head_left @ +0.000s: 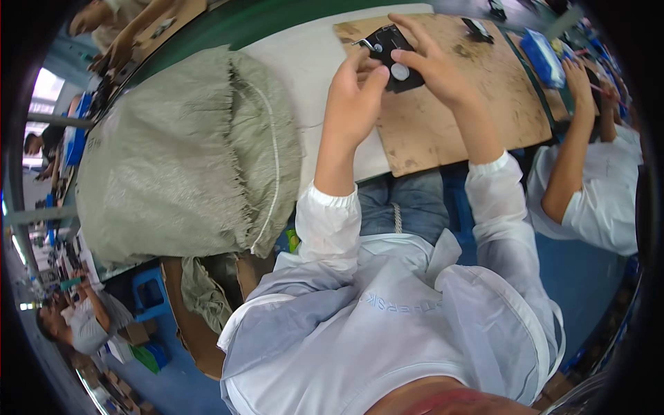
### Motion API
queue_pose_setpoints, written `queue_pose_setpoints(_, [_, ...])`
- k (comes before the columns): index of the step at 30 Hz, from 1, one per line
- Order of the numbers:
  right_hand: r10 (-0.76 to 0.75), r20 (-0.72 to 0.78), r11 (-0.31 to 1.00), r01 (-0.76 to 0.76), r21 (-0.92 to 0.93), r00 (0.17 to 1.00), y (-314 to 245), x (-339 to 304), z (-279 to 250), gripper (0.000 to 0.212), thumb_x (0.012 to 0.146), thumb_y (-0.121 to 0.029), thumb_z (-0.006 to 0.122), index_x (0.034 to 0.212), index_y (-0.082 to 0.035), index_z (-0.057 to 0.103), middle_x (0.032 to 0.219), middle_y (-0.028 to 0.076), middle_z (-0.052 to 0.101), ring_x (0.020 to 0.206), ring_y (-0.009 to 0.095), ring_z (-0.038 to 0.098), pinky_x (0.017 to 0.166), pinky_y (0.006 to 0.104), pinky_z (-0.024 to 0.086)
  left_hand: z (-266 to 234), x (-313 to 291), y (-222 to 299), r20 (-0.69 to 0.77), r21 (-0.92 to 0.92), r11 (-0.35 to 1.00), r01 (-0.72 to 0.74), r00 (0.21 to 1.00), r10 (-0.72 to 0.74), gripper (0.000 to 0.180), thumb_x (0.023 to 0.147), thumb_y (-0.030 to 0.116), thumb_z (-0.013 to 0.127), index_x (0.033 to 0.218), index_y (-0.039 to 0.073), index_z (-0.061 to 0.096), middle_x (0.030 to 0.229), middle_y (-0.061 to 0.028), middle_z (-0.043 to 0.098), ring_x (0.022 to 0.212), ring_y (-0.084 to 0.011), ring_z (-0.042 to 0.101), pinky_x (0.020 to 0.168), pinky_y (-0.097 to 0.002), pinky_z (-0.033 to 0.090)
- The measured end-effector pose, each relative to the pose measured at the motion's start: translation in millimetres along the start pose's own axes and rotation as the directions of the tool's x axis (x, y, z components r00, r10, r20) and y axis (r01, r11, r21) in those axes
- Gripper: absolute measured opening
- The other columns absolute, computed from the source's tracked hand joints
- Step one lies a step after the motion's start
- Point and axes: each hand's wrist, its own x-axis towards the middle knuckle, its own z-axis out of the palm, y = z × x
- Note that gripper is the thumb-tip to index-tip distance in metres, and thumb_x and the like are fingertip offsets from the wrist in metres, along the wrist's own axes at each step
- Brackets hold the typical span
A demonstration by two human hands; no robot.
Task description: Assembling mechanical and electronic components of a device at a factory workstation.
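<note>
A black flat plate (408, 81) with a pale round disc (400, 72) on it is held up over the brown board. A bent shiny metal piece (364, 43) sticks out at its upper left. My left hand (356, 97) grips the plate's left edge, thumb near the disc and fingers curled. On the other side, my right hand (443, 72) lays its thumb on the plate's face just above the disc. Its index finger reaches up past the plate's top edge, while its other fingers are partly hidden.
The worn brown board (443, 138) lies on a white table (311, 83). A small black part (477, 30) rests at its far edge. A big grey-green woven sack (166, 159) fills the left side, above a cardboard box (183, 318). A co-worker's arm (574, 152) is at the right, near a blue-and-white packet (543, 59).
</note>
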Motion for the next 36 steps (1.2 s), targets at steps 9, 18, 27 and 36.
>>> queue_pose_setpoints(9, [-0.369, 0.075, 0.453, 0.249, -0.856, 0.927, 63, 220, -33, 0.054, 0.07, -0.003, 0.067, 0.122, -0.008, 0.051, 0.113, 0.025, 0.054, 0.109, 0.044, 0.054, 0.094, 0.0466, 0.047, -148, -55, 48, -0.32, 0.938, -0.167, 0.303, 0.943, -0.085, 0.031, 0.087, 0.026, 0.063, 0.108, 0.004, 0.065, 0.117, -0.0218, 0.062, 0.112, -0.0405, 0.055, 0.094, -0.0523, 0.043])
queue_pose_setpoints(18, [-0.552, 0.532, 0.601, 0.749, -0.279, 0.642, 45, 204, 149, 0.047, 0.08, -0.012, 0.062, 0.126, -0.004, 0.057, 0.114, 0.017, 0.063, 0.098, 0.032, 0.064, 0.085, 0.0411, 0.052, -193, -67, 90, -0.353, 0.784, -0.444, 0.433, 0.9, 0.254, 0.065, 0.086, 0.027, 0.068, 0.144, 0.013, 0.044, 0.151, -0.0173, 0.038, 0.137, -0.0382, 0.037, 0.111, -0.0554, 0.028])
queue_pose_setpoints(27, [-0.181, 0.615, 0.517, 0.606, -0.605, 0.768, 32, 132, 252, 0.061, 0.072, -0.034, 0.077, 0.115, 0.002, 0.054, 0.107, 0.02, 0.061, 0.104, 0.035, 0.062, 0.085, 0.0445, 0.053, -179, -45, 87, -0.45, 0.829, -0.254, 0.498, 0.864, 0.226, 0.06, 0.089, 0.036, 0.062, 0.142, 0.014, 0.047, 0.147, -0.0193, 0.043, 0.135, -0.0417, 0.039, 0.112, -0.0563, 0.024])
queue_pose_setpoints(36, [-0.198, 0.426, 0.285, 0.467, -0.837, 0.883, -41, 78, 102, 0.039, 0.067, -0.021, 0.077, 0.096, 0.002, 0.064, 0.104, 0.017, 0.06, 0.1, 0.035, 0.061, 0.08, 0.0444, 0.054, -76, 7, 70, -0.257, 0.945, 0.268, 0.19, 0.935, 0.243, 0.024, 0.088, 0.021, 0.06, 0.098, 0.002, 0.07, 0.094, -0.0174, 0.071, 0.088, -0.0359, 0.067, 0.078, -0.0442, 0.051])
